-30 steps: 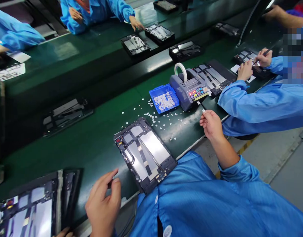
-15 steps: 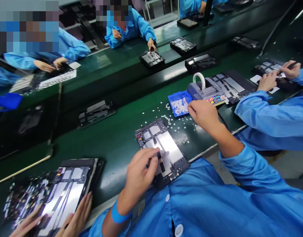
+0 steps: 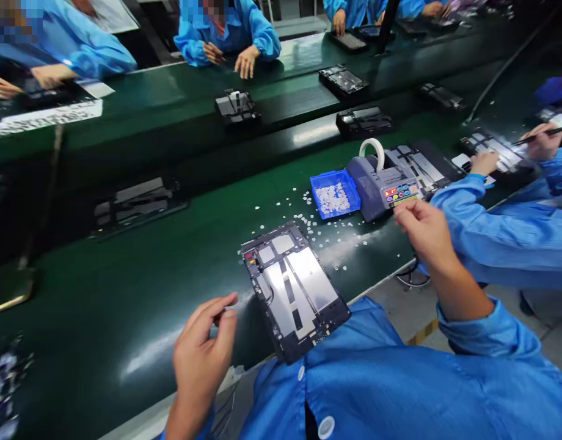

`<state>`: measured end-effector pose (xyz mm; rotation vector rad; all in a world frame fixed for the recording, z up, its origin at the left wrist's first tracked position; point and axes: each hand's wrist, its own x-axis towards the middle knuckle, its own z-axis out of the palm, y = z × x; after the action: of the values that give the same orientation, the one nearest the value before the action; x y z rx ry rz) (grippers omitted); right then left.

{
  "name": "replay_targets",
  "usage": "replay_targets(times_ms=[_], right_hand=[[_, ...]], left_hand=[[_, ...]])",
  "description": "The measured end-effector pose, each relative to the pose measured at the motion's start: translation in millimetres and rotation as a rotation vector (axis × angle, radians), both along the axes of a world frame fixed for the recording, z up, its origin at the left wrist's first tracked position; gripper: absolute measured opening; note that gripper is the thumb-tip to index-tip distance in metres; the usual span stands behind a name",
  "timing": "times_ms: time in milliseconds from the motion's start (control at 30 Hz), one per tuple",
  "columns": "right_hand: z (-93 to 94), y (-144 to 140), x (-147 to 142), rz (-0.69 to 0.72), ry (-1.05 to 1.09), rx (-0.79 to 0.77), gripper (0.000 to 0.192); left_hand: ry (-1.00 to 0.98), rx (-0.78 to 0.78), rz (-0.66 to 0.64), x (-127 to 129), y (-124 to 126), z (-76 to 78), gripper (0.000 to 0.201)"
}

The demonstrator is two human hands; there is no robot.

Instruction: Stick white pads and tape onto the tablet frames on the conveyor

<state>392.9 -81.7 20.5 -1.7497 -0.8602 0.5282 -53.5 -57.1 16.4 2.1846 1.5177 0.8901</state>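
Note:
An opened tablet [image 3: 294, 287] with its back cover off lies tilted on the green belt [image 3: 125, 293] just in front of me. My left hand [image 3: 208, 348] hovers left of it, thumb and forefinger pinched together; nothing shows between them. My right hand [image 3: 423, 229] reaches to the front of the grey tape dispenser [image 3: 377, 183], its fingertips pinched on a small piece of tape at the outlet. A white tape roll [image 3: 371, 150] stands on top of the dispenser.
A blue tray [image 3: 315, 183] of small white pieces sits left of the dispenser, with loose white bits [image 3: 308, 220] scattered on the belt. A co-worker's blue sleeve [image 3: 492, 220] is close on my right. More open tablets [image 3: 134, 201] [image 3: 363, 121] lie farther back.
My left hand has lifted off the tablet and pulled back to its left. My right hand has moved from the blue tray to the dispenser's front.

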Motion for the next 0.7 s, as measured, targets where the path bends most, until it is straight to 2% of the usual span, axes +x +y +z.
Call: replay_targets(times_ms=[33, 100, 167, 233, 533, 633, 700], right_hand=[[-13.5, -11.0, 3.6, -0.082, 0.222, -0.012, 0.023], [-39.2, -20.4, 10.3, -0.177, 0.456, -0.031, 0.035], [-56.5, -17.5, 15.3, -0.21, 0.524, -0.029, 0.042], [-63.0, -9.7, 17.4, -0.219, 0.592, -0.002, 0.044], [-56.6, 10.3, 12.7, -0.23, 0.717, 0.108, 0.034], [-47.2, 4.3, 5.2, -0.247, 0.708, 0.153, 0.034], [-38.1, -4.8, -12.1, -0.217, 0.711, 0.166, 0.034]], left_hand=[[-0.006, -0.006, 0.016, -1.6, 0.9, -2.0, 0.021], [-0.016, -0.018, 0.017, -0.5, 2.7, -3.6, 0.021], [-0.016, -0.019, -0.019, 4.6, 4.3, -2.3, 0.021], [-0.01, -0.006, -0.065, 10.6, 5.3, 0.3, 0.021], [-0.009, 0.036, -0.135, 15.9, 3.6, 1.4, 0.019], [-0.037, 0.02, -0.128, 13.9, 5.4, -0.2, 0.019], [-0.071, -0.01, -0.125, 17.2, 6.7, 2.1, 0.019]])
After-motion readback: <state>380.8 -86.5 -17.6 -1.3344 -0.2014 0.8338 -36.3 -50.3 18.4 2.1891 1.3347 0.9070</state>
